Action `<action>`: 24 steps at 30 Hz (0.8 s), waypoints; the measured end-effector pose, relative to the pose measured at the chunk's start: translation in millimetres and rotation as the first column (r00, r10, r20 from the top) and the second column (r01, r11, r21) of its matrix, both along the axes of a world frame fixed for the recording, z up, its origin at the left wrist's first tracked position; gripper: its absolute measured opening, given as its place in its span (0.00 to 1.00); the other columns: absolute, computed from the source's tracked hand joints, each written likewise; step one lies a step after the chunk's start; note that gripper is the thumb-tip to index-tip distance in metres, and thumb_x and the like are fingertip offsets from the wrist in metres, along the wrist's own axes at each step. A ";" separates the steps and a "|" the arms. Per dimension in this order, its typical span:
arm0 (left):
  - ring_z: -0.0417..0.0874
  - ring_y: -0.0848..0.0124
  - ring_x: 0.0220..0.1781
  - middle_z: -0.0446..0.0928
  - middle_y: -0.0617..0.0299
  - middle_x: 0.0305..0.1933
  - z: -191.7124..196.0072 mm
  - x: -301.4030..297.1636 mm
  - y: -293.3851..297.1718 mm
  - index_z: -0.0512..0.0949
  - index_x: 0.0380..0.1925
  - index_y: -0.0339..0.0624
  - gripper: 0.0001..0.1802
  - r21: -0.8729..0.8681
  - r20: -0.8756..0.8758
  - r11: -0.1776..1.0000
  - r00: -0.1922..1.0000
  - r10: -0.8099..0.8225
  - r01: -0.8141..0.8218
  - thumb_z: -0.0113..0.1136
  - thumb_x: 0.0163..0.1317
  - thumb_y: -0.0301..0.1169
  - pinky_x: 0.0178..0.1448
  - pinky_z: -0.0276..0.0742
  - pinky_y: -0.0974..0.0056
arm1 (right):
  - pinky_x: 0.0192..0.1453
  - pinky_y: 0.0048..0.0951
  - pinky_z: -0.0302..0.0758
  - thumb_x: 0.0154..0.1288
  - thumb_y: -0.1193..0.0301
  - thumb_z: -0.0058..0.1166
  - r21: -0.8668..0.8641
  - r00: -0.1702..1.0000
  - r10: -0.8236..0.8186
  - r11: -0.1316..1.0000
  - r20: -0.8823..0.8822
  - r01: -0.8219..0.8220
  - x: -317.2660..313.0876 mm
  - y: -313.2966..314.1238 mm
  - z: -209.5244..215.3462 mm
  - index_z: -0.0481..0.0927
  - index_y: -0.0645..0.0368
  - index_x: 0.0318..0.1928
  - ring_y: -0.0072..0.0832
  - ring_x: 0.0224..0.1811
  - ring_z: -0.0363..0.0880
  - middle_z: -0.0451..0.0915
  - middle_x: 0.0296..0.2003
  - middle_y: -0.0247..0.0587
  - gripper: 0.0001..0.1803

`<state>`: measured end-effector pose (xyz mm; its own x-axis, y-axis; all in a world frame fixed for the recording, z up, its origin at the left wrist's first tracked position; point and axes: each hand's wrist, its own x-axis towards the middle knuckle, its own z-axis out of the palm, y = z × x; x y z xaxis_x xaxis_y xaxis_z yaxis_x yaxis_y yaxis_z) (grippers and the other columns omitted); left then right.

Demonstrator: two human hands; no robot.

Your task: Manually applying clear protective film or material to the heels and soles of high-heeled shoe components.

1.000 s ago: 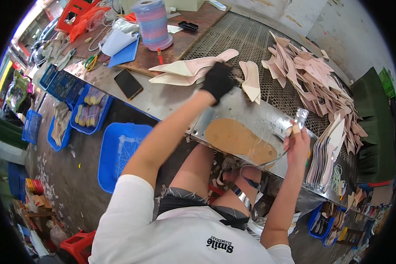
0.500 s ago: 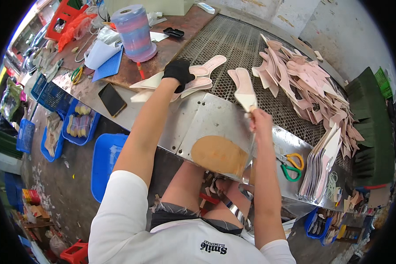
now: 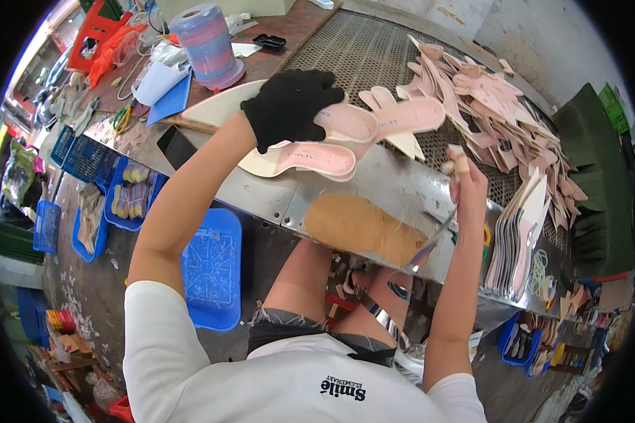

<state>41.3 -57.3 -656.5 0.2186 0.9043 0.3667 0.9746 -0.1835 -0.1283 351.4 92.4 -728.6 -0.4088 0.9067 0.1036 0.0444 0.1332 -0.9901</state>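
My left hand [image 3: 289,106], in a black glove, is closed over several pale pink shoe insoles [image 3: 324,158]. Their rounded heel ends stick out to the right, and a long cream-white end shows to its left. My right hand [image 3: 467,185] is bare except for beige covers on some fingertips. It is curled round a tool whose thin metal blade [image 3: 434,243] points down towards the bench edge; the handle is hidden. Below the insoles, a tan, worn pad [image 3: 363,225] lies on the metal bench top. More insoles [image 3: 402,137] lie on the mesh behind.
A large heap of insoles [image 3: 490,106] covers the right of the mesh surface [image 3: 353,49]. A neat stack [image 3: 511,243] stands at the bench's right end. Scissors [image 3: 487,236] lie partly behind my right forearm. A phone [image 3: 175,146] and blue baskets [image 3: 212,271] are at left.
My left hand has come closer with the insoles and moved slightly right. My right hand has moved right, away from the insole tip it was at, with the blade swinging right too.
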 end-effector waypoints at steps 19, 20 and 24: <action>0.80 0.52 0.34 0.79 0.50 0.28 -119.8 68.8 -127.8 0.80 0.32 0.39 0.18 -0.119 0.520 0.986 0.838 0.165 -0.120 0.64 0.49 0.42 0.41 0.76 0.54 | 0.27 0.20 0.65 0.60 0.65 0.58 0.378 0.884 -0.142 0.925 0.446 -0.042 88.5 -68.0 -64.7 0.82 0.63 0.41 0.14 0.22 0.68 0.79 0.24 0.29 0.15; 0.80 0.52 0.33 0.79 0.49 0.27 -127.8 75.1 -135.2 0.80 0.30 0.40 0.17 -0.175 0.590 0.974 0.777 0.221 -0.144 0.63 0.49 0.43 0.40 0.75 0.54 | 0.38 0.24 0.71 0.55 0.69 0.59 0.404 0.889 -0.121 0.912 0.442 -0.076 78.3 -70.6 -57.7 0.81 0.63 0.44 0.22 0.31 0.76 0.83 0.30 0.35 0.16; 0.81 0.58 0.29 0.78 0.51 0.24 -162.3 84.6 -154.4 0.78 0.29 0.38 0.15 -0.381 0.736 0.862 0.454 0.502 -0.335 0.61 0.52 0.39 0.34 0.76 0.58 | 0.44 0.34 0.74 0.48 0.67 0.61 0.531 0.907 0.020 0.805 0.421 -0.264 -0.1 -98.7 -38.7 0.81 0.62 0.44 0.37 0.37 0.81 0.83 0.36 0.46 0.21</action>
